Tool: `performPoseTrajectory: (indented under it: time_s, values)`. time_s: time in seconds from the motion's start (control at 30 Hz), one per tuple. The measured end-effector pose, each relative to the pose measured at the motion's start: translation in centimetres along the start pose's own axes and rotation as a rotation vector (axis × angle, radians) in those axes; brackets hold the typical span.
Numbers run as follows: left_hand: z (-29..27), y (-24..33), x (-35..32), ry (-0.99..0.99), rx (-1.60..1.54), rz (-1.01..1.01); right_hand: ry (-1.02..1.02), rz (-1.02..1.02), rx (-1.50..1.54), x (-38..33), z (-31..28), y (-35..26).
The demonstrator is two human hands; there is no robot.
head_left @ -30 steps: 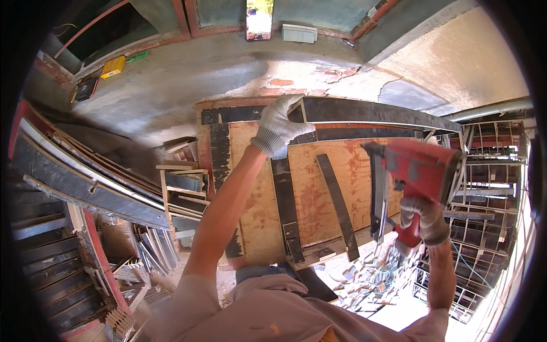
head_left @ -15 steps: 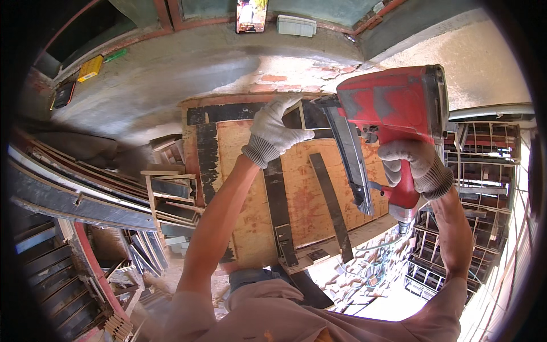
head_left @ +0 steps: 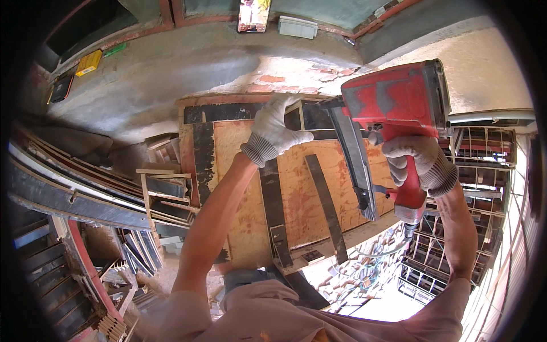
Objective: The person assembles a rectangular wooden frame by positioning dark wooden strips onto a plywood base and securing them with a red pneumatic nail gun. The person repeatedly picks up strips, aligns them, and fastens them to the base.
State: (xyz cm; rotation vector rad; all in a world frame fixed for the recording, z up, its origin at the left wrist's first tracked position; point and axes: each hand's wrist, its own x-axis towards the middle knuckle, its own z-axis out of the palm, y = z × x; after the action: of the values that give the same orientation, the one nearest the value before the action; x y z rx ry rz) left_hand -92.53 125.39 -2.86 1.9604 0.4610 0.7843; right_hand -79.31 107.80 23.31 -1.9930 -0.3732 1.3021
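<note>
My right hand [head_left: 419, 162], in a knitted glove, is wrapped round the handle of a red nail gun [head_left: 393, 97]. The gun's long dark magazine [head_left: 354, 162] slants down toward me, and its nose is at the far side of the table, beside a small frame of dark wooden strips [head_left: 316, 115]. My gloved left hand [head_left: 276, 125] grips that frame's left part, fingers over the far strip and thumb along the near one. Part of the frame is hidden behind the hand and the gun. Two dark strips, a left one [head_left: 274, 211] and a right one [head_left: 326, 208], lie lengthwise on the plywood tabletop [head_left: 242, 211].
Stacked boards [head_left: 74, 194] and a small wooden rack [head_left: 165, 196] stand at left. Assembled frames [head_left: 473, 199] are piled at right. Wood pieces and a hose [head_left: 364, 273] lie on the floor. A phone [head_left: 253, 14] stands on the ledge beyond the wall.
The nail gun and my right hand have shifted slightly to the right, with the handle end a little lower. My left hand keeps its hold on the frame.
</note>
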Motion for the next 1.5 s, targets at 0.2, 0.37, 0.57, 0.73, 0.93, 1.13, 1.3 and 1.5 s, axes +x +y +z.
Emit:
performPoseTrajectory:
  time_s: [0.2,0.37,0.57,0.73,0.93,1.13,1.3,1.5]
  values:
    - [1.1,0.3,1.9,0.039,0.127,0.027,0.024,0.001,0.063,0.3,-1.0,0.4]
    - [2.9,-1.0,1.6,0.061,-0.291,0.018,0.048,0.024,0.047,0.6,-0.1,0.4]
    - [3.3,-1.2,1.8,0.108,-0.243,0.082,0.023,0.078,0.075,1.6,-1.4,1.5]
    - [1.7,1.2,1.9,-0.130,-0.167,-0.133,0.026,0.079,0.100,1.2,-1.2,1.0]
    - [4.2,-2.8,1.5,0.092,-0.180,0.065,0.053,0.002,0.031,0.5,-0.6,0.0]
    - [3.4,-1.7,1.1,0.070,-0.319,0.009,0.000,-0.068,-0.190,0.7,0.0,0.3]
    - [3.4,-1.4,1.4,0.038,-0.541,-0.049,-0.117,-0.038,-0.279,1.7,-1.0,1.0]
    - [2.7,-0.8,1.5,-0.032,-0.484,-0.068,-0.203,0.118,-0.256,1.9,-1.5,0.3]
